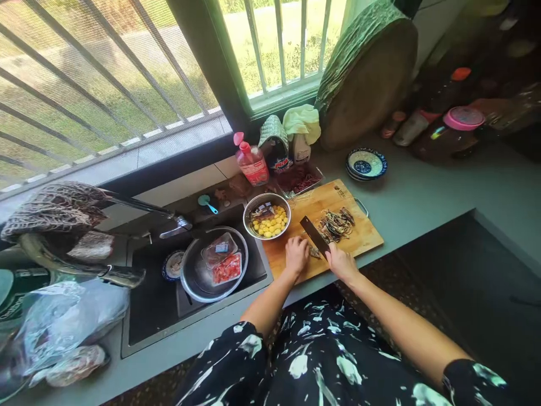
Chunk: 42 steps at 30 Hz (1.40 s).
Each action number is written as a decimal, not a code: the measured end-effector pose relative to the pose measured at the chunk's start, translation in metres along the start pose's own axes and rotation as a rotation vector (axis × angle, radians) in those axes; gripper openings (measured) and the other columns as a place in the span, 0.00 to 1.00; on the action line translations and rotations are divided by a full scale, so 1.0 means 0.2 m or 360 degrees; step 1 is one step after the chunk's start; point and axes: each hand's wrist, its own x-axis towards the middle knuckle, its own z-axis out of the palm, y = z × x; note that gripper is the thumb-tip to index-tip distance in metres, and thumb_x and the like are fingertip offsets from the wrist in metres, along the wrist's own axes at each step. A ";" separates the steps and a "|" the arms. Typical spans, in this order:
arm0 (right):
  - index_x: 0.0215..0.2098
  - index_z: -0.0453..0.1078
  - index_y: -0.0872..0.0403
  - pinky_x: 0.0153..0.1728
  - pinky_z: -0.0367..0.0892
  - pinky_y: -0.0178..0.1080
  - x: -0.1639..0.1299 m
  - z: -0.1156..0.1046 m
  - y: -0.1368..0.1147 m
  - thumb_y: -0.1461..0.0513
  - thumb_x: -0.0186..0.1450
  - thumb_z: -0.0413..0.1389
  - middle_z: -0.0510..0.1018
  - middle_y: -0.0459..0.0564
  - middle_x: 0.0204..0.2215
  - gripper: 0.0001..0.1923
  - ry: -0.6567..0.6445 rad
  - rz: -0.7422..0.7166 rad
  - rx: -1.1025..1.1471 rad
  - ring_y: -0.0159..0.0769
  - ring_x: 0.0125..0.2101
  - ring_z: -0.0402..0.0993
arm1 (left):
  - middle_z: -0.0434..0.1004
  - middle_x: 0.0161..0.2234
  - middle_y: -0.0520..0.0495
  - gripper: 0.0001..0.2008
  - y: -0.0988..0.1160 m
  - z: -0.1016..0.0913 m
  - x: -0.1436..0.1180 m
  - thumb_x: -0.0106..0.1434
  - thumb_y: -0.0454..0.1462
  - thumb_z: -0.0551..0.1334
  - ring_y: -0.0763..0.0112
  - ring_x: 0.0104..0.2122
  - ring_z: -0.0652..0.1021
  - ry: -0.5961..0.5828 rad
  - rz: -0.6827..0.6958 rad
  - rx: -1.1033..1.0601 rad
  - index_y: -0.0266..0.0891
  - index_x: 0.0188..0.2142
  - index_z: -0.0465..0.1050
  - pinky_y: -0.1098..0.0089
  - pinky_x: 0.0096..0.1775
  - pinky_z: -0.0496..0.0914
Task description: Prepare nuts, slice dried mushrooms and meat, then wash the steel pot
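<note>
On a wooden cutting board (pixel 359 237) my right hand (pixel 341 263) grips the handle of a dark cleaver (pixel 313 234), blade pointing away from me. My left hand (pixel 296 254) rests on the board just left of the blade, fingers curled over a small dark piece of food (pixel 315 252). A pile of dark sliced strips (pixel 336 224) lies on the board beyond the blade.
A metal bowl of yellow pieces (pixel 269 217) sits at the board's left corner. The sink (pixel 156 307) holds a metal basin with meat trays (pixel 220 260). Bottles (pixel 252 163), a patterned dish (pixel 366 163) and a round chopping block (pixel 367 79) stand behind.
</note>
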 end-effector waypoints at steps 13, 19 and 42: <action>0.42 0.55 0.55 0.25 0.56 0.33 -0.01 0.04 0.06 0.57 0.65 0.38 0.74 0.52 0.31 0.12 0.0087 -0.0022 0.0051 0.36 0.29 0.72 | 0.69 0.40 0.46 0.10 -0.08 0.04 0.10 0.62 0.36 0.51 0.65 0.41 0.66 -0.0115 0.0289 -0.0089 0.39 0.40 0.68 0.64 0.42 0.64; 0.40 0.56 0.54 0.25 0.56 0.33 0.01 0.03 0.03 0.57 0.66 0.37 0.72 0.52 0.34 0.12 0.0082 -0.0200 -0.0055 0.35 0.29 0.72 | 0.68 0.43 0.45 0.10 -0.10 -0.02 0.00 0.61 0.35 0.52 0.63 0.46 0.65 -0.0068 0.0257 0.0020 0.40 0.41 0.68 0.61 0.44 0.64; 0.39 0.55 0.58 0.28 0.63 0.35 0.11 0.03 -0.01 0.66 0.65 0.35 0.73 0.57 0.30 0.10 -0.0103 -0.0398 -0.0249 0.39 0.31 0.74 | 0.68 0.43 0.41 0.15 -0.03 0.11 -0.02 0.58 0.42 0.56 0.61 0.48 0.66 0.0016 0.0238 -0.0240 0.36 0.42 0.67 0.59 0.48 0.64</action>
